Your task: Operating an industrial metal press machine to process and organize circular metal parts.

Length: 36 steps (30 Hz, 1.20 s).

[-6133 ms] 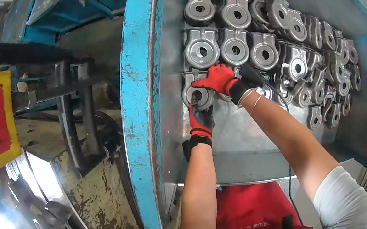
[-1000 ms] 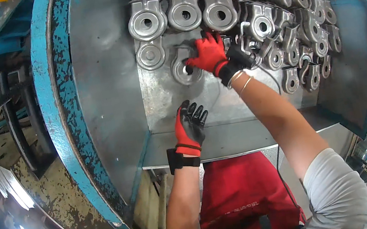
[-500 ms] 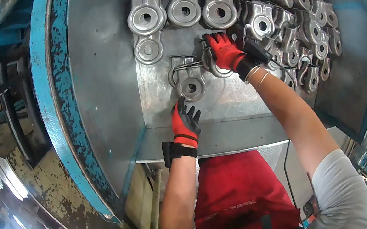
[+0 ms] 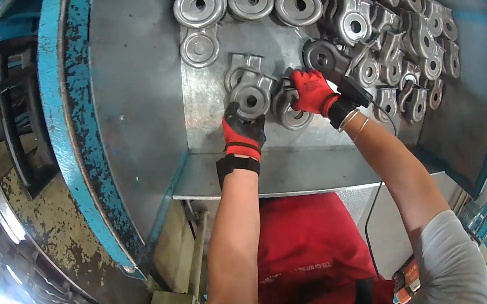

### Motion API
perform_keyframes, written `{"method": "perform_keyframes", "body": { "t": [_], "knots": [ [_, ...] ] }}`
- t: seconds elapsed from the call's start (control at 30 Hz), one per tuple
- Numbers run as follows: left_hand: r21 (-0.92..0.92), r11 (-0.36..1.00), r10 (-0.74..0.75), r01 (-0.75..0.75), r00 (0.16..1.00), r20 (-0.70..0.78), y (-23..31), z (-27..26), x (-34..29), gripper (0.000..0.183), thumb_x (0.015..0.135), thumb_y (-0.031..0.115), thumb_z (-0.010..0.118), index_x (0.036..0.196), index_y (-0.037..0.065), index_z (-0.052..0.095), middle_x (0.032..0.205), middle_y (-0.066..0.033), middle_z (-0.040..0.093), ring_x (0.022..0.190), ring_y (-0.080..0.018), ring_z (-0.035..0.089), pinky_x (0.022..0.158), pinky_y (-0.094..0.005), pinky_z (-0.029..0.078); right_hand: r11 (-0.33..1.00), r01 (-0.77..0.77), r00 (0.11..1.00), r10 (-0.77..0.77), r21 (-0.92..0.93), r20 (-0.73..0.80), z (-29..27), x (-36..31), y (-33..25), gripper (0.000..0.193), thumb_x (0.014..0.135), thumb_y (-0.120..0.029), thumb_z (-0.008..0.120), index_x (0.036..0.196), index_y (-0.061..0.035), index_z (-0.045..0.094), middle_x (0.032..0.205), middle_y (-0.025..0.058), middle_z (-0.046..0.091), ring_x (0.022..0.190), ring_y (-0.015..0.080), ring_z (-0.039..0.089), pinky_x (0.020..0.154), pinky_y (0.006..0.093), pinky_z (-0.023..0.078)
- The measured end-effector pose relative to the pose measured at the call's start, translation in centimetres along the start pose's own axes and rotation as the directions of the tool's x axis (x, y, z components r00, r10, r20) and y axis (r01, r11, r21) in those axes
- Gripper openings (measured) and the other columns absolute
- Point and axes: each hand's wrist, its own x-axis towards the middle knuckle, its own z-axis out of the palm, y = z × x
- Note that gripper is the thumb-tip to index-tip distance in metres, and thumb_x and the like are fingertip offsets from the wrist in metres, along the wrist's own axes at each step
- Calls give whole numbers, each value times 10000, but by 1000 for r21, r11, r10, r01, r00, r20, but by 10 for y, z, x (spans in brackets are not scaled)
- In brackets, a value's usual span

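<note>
My left hand (image 4: 244,131), in a red and black glove, is closed on the near edge of a stamped metal bracket (image 4: 261,93) with a round cup and a centre hole. Behind that bracket lies another one (image 4: 249,61), partly covered by it. My right hand (image 4: 313,92), gloved alike, has its fingers curled over the upper edge of a third bracket (image 4: 295,120), just right of the first. The right fingertips are partly hidden. A darker bracket (image 4: 324,56) lies just beyond my right hand.
Several brackets stand in stacks along the far side (image 4: 254,1) and heap up at the right (image 4: 357,23). A single bracket (image 4: 199,47) lies at the left. The grey metal tray (image 4: 215,137) has high side walls (image 4: 139,105) and a front lip (image 4: 297,165).
My left hand has moved up and closed on the near bracket, which is now tilted. My right hand has come nearer to me with its bracket, and the darker bracket beyond it now shows.
</note>
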Motion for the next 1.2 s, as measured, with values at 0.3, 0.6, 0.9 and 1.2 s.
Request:
{"method": "perform_keyframes", "body": {
  "t": [0.3,0.6,0.9,1.2],
  "knots": [
    [288,958,35,-9,996,-84,4,-6,1,244,797,378,612,898,163,555,806,-28,511,718,-192,466,685,-346,410,513,-385,922,166,767,351,25,-62,-10,581,634,-295,780,1088,3,571,983,162,634,928,275,599,810,354,470],
    [250,968,-101,26,952,289,-36,-21,-21,523,892,528,444,1270,167,469,1235,-61,525,1126,-216,501,917,-356,420,435,-336,932,23,835,362,-60,-36,-17,419,684,-194,769,1026,-22,598,801,24,628,713,107,566,625,266,461],
    [127,987,87,-95,994,70,-15,23,1,341,914,379,481,1163,155,549,1072,-59,604,908,-217,607,767,-370,523,978,135,988,-120,160,-101,-78,55,-41,685,577,-293,734,1205,-116,527,1131,168,472,1067,372,431,926,420,357],
    [304,940,193,-152,975,-110,-23,20,-28,377,881,374,570,1179,145,538,1141,-17,554,1042,-134,501,847,-318,428,977,137,984,-116,164,-133,-59,59,-29,769,609,-321,731,1285,-96,443,1186,200,487,1118,381,453,934,459,384]
  ]
}}
